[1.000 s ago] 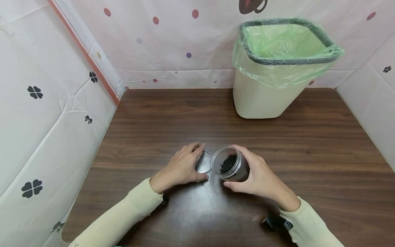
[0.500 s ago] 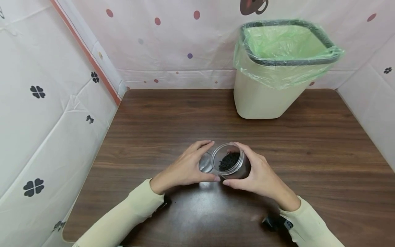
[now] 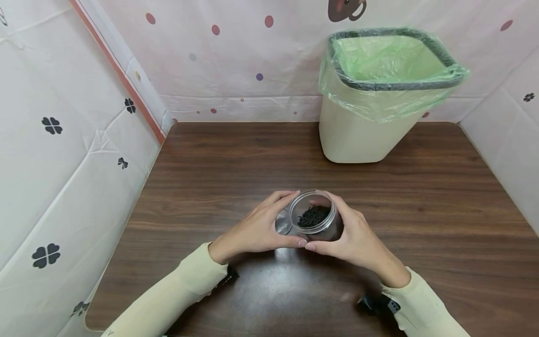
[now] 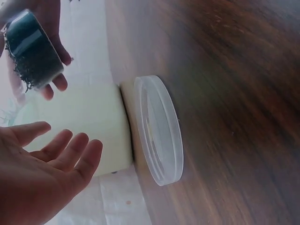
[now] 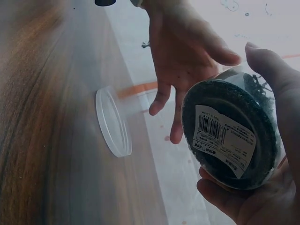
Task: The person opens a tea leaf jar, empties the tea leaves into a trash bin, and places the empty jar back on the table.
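My right hand (image 3: 351, 238) grips a clear round plastic jar (image 3: 332, 231) by its side, fingers and thumb curled round it. Uncapped and tilted, the jar is held above the table, its mouth towards my left hand. Inside lie dark, dry shreds (image 3: 313, 216) that look like loose tea. A printed barcode label (image 5: 220, 138) covers part of its base in the right wrist view. My left hand (image 3: 261, 229) is spread by the jar's mouth, palm facing it, fingers loosely bent and holding nothing. Below, a clear round lid (image 4: 161, 131) lies on the table, partly hidden in the head view.
A cream trash bin (image 3: 358, 131) with a green plastic liner (image 3: 391, 56) stands at the back right of the brown wooden table (image 3: 210, 164). Patterned cloth (image 3: 236, 56) hangs behind the table and along its sides.
My left hand has moved right, from over the lid to the jar's mouth. The right hand still grips the jar, which has shifted slightly up in view.
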A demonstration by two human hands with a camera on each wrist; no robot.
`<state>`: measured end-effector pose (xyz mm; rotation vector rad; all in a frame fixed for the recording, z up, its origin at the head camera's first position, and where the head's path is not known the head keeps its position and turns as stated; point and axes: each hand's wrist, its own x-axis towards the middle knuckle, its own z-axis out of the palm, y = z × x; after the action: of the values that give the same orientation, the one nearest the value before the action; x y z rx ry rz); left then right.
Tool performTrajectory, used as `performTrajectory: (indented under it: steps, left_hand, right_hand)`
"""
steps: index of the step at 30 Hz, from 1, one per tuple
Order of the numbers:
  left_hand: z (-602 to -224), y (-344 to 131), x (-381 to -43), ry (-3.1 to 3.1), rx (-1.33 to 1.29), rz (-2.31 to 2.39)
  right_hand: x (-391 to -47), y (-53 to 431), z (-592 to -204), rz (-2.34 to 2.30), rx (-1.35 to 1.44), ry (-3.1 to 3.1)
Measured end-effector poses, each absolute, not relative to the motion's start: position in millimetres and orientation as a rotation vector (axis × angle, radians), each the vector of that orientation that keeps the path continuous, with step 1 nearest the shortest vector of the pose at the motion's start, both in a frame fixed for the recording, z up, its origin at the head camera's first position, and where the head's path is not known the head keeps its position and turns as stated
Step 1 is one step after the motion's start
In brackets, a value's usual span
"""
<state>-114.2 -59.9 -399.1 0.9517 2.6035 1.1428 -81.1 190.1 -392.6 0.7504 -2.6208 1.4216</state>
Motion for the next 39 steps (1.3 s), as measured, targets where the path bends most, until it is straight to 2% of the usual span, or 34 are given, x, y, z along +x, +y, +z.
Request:
performTrajectory:
  steps: [22, 39]
  left_hand:
    - [-391, -47, -115, 2.404, 1.055, 1.345]
    - [-389, -37, -113, 2.091, 0.928, 1.745]
  right_hand:
    - [-84, 194, -388, 1.512, 0.796, -2.584]
    - [-82, 190, -383, 1.568, 0.895, -2.626]
